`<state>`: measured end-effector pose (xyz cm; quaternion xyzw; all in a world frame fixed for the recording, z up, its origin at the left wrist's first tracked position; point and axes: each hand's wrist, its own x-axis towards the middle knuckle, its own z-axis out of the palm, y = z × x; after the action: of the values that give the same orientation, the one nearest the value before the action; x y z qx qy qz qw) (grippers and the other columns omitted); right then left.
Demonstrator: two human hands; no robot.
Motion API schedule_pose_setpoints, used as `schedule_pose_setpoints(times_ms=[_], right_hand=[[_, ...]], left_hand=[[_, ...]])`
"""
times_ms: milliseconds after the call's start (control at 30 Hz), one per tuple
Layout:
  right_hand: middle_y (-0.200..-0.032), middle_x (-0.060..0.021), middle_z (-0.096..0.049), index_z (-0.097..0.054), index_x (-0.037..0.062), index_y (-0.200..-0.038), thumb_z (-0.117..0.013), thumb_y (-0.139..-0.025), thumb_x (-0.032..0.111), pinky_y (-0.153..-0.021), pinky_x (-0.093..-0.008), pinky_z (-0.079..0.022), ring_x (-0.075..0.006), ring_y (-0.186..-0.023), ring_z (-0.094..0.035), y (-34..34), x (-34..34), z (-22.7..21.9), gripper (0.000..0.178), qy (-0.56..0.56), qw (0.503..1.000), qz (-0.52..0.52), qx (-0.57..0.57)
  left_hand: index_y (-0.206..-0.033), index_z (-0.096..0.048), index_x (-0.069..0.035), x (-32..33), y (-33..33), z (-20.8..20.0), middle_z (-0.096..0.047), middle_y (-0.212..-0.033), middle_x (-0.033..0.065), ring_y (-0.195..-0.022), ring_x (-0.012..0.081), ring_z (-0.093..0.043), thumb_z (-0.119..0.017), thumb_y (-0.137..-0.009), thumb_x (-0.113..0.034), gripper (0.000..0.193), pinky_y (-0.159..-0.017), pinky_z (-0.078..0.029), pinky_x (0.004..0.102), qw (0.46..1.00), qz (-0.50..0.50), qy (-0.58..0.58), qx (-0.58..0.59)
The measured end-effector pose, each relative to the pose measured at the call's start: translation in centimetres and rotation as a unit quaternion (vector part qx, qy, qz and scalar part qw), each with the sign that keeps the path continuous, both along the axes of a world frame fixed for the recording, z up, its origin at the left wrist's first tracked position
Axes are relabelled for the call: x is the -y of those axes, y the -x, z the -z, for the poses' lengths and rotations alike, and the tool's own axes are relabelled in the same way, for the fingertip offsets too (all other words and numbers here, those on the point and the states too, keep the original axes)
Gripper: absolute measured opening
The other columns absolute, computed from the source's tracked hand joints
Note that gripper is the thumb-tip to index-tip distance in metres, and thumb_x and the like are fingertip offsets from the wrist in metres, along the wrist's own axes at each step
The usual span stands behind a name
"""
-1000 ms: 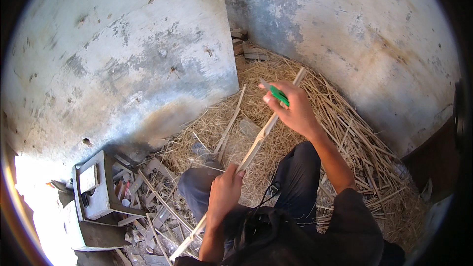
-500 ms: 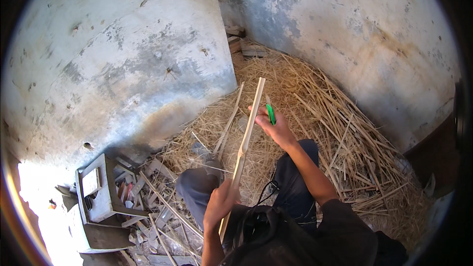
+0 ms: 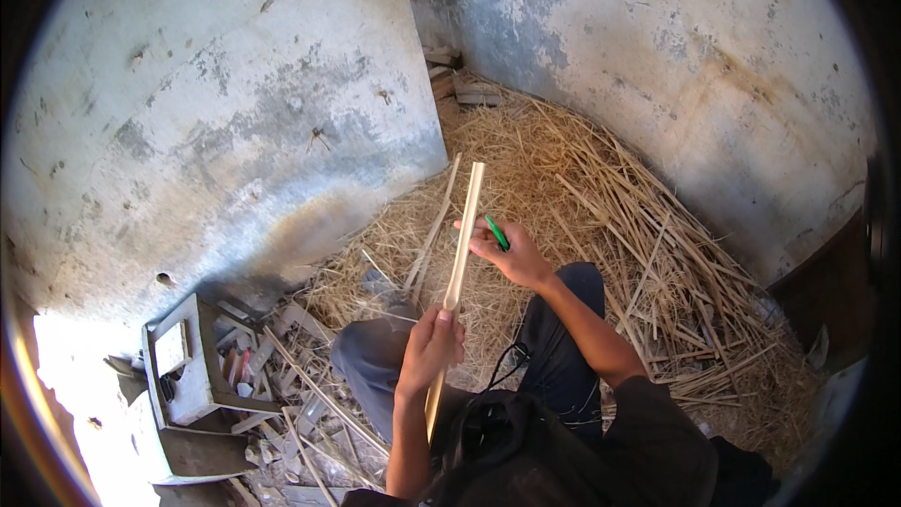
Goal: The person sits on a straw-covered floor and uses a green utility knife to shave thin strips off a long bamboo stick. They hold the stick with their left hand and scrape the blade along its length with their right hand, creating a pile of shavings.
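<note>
A long split bamboo strip (image 3: 460, 263) slants up from my lap, pale and grooved, with a node partway along it. My left hand (image 3: 431, 347) is wrapped round its lower part, just below the node, thumb on top. Near the upper end, my right hand (image 3: 511, 253) is closed on a green-handled knife (image 3: 496, 234), its fingertips at the strip's edge. The knife's blade cannot be made out clearly now; whether it touches the bamboo I cannot tell.
Straw-like shavings and a heap of thin bamboo strips (image 3: 657, 253) cover the floor ahead and right. At the lower left stands a battered white wooden frame (image 3: 202, 401) among scraps. Stained walls (image 3: 282, 84) close in the corner beyond my knees.
My left hand has moved up the bamboo strip, nearer its node. The strip's top has shifted left and slightly down. My right hand has moved slightly left and down, the knife now tilted left.
</note>
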<state>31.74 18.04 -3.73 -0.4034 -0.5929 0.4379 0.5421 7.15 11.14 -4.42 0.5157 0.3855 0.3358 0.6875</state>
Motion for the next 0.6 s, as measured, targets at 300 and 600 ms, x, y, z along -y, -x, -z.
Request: schedule_pose_setpoints(times_ms=[300,600], right_hand=[[-0.087,-0.0106,-0.075,-0.073,0.0038,-0.117,-0.074,-0.103,0.041,-0.065,-0.0377,-0.056,-0.0249,-0.072,-0.075,0.4,1.4,-0.1,0.04,-0.164,0.948,0.047,0.269],[-0.102,-0.0128,-0.083,-0.082,0.007,-0.113,-0.083,-0.095,0.044,-0.068,-0.0367,-0.063,-0.0276,-0.082,-0.082,1.0,0.9,1.1,0.042,-0.244,0.918,0.06,0.307]], left_hand=[[-0.113,-0.058,-0.007,0.4,0.4,-0.3,-0.047,-0.079,-0.005,-0.061,0.0037,-0.039,-0.051,-0.119,-0.038,0.032,-0.053,-0.032,0.0223,0.991,-0.079,0.075,0.082],[-0.109,-0.063,-0.004,0.3,0.8,-0.4,-0.043,-0.07,-0.0086,-0.062,0.0017,-0.041,-0.052,-0.118,-0.041,0.04,-0.053,-0.029,0.0234,0.997,-0.073,0.015,0.022]])
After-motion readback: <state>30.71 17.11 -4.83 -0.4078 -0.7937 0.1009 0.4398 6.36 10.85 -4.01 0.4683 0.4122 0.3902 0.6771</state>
